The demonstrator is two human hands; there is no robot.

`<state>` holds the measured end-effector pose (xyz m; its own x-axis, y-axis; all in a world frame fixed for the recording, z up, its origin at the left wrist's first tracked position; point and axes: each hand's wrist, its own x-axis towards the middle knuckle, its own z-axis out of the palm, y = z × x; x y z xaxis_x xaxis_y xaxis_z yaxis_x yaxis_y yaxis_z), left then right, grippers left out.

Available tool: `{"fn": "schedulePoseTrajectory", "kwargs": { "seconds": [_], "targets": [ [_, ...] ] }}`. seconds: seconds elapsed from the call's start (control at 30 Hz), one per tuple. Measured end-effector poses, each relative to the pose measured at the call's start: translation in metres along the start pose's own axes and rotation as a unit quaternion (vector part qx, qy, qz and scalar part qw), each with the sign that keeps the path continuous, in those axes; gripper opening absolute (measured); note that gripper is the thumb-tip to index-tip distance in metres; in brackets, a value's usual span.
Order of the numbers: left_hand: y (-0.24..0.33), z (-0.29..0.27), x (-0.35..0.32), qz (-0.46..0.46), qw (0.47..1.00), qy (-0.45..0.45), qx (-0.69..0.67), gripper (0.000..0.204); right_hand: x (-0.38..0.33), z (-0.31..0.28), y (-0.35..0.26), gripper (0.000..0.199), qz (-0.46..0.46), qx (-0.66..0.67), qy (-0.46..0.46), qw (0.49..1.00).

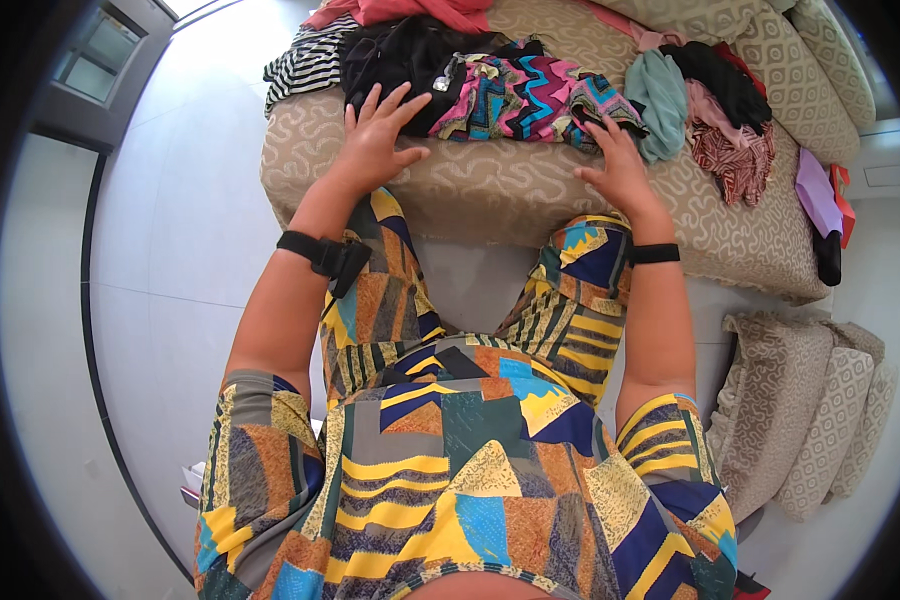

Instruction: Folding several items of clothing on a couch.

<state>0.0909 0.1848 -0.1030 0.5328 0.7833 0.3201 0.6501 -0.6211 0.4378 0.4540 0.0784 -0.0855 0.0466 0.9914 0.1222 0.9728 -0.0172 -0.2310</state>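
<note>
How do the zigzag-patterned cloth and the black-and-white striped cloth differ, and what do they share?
Colour: the zigzag-patterned cloth mixes pink, blue and black; the black-and-white striped cloth shows only two colours.
Place: the zigzag-patterned cloth lies under the right hand's fingertips; the black-and-white striped cloth lies at the left end, away from both hands.
Visible area: the zigzag-patterned cloth shows more than the black-and-white striped cloth.
Shared: both lie on the beige couch.

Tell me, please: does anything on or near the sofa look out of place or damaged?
The lilac item and black item at the right end of the sofa look slightly out of place: they seem to hang off the edge, away from the rest. I see no damage on the bright zigzag garment.
</note>
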Motion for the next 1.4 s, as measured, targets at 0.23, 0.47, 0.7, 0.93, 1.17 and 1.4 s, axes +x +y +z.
{"fn": "schedulePoseTrajectory", "kwargs": {
  "seconds": [0.23,0.47,0.7,0.93,1.17,1.4],
  "targets": [
    [-0.006,0.014,0.009,-0.080,0.994,-0.024,0.072,0.080,0.004,0.012,0.003,0.077,0.030,-0.008,0.020,0.999],
    [-0.026,0.018,0.029,-0.090,0.992,0.067,0.051,0.043,0.026,0.021,-0.005,0.035,0.065,-0.060,0.107,0.990],
    [-0.001,-0.014,0.000,-0.106,0.993,-0.020,-0.045,0.040,0.003,0.021,0.034,0.027,0.024,0.123,0.150,0.981],
    [0.017,0.007,-0.048,0.001,1.000,0.028,0.006,0.049,-0.048,-0.017,0.017,0.026,0.329,0.527,0.096,0.778],
    [0.031,0.003,-0.046,-0.010,0.999,0.044,0.007,0.046,0.003,-0.056,-0.030,0.027,0.150,0.468,0.195,0.849],
    [0.031,0.000,-0.049,-0.006,0.998,0.058,-0.011,0.044,0.031,-0.033,-0.181,0.043,-0.273,0.266,0.037,0.924]
  ]
}}
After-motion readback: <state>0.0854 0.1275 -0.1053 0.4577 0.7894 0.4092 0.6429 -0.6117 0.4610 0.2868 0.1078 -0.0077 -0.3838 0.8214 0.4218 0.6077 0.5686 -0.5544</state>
